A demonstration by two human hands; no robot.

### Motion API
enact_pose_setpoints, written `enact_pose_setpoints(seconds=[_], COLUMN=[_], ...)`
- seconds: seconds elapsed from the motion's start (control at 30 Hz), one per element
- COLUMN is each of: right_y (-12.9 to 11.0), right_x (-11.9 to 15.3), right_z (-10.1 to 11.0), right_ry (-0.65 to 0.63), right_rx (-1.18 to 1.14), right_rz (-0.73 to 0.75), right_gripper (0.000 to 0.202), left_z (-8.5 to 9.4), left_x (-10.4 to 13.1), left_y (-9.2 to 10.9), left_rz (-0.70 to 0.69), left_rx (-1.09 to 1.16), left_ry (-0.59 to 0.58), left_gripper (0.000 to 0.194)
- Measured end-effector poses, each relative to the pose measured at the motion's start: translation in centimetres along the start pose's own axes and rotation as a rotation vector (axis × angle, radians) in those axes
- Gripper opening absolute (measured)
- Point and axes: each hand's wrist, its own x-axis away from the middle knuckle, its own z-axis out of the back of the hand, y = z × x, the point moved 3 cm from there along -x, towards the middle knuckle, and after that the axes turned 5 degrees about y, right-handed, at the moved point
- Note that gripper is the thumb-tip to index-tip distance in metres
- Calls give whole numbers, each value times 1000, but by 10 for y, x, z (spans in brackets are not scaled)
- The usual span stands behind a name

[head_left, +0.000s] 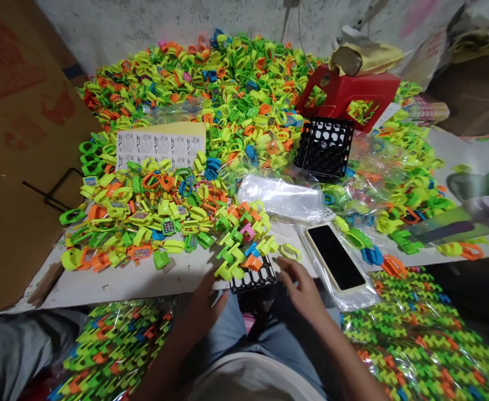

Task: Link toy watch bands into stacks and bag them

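Note:
A black plastic grid rack (253, 283) at the table's front edge holds rows of toy watches (244, 239), mostly yellow-green, with some orange, pink and blue. Its front cells show no watches. Beside its left edge is my left hand (205, 306), thumb spread away from the fingers; the fingertips are dim against the watches. My right hand (303, 287) hovers at the rack's right side, fingers apart and loosely bent, holding nothing. A loose yellow toy watch (290, 252) lies just beyond the right fingertips.
Loose toy watches (236, 106) heap up toward the wall. Around me are a sticker sheet (161, 146), clear plastic bags (282, 195), stacked black racks (324, 147), a red stool (353, 92), a phone (336, 256) and a cardboard box (19, 167). Bagged watches (424, 340) lie below. At right, something green is blurred.

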Motion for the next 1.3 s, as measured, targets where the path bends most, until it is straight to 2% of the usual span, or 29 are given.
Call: enact_pose_setpoints(seconds=[0.1, 0.2, 0.37, 0.53, 0.7, 0.83, 0.93, 1.17, 1.3], right_y=[-11, -26, -31, -35, -48, -50, -50, -51, -74], right_x=[2, 3, 11, 8, 1, -5, -9, -14, -9], right_z=[-19, -26, -28, -27, -44, -57, -57, -57, -36], right_ry=[-29, -60, -95, -104, -158, -181, -178, -326, -405], right_rx=[39, 50, 92, 106, 87, 85, 146, 302, 510], right_rz=[102, 144, 198, 198, 272, 231, 217, 218, 216], right_gripper=[32, 28, 25, 21, 25, 22, 22, 19, 17], left_z=[-15, -16, -5, -10, -9, -7, -11, -27, -34], left_x=[-8, -21, -35, -35, -37, -40, -40, -41, -43], left_y=[5, 1, -7, -9, -9, -5, -6, -17, -13], left_rz=[27, 44, 19, 35, 47, 51, 75, 178, 183], left_rx=[-70, -179, -227, -254, -197, -66, 1, -71, -163], left_ry=[72, 120, 114, 126, 139, 47, 2, 75, 69], left_gripper=[27, 13, 14, 12, 11, 20, 20, 11, 8])
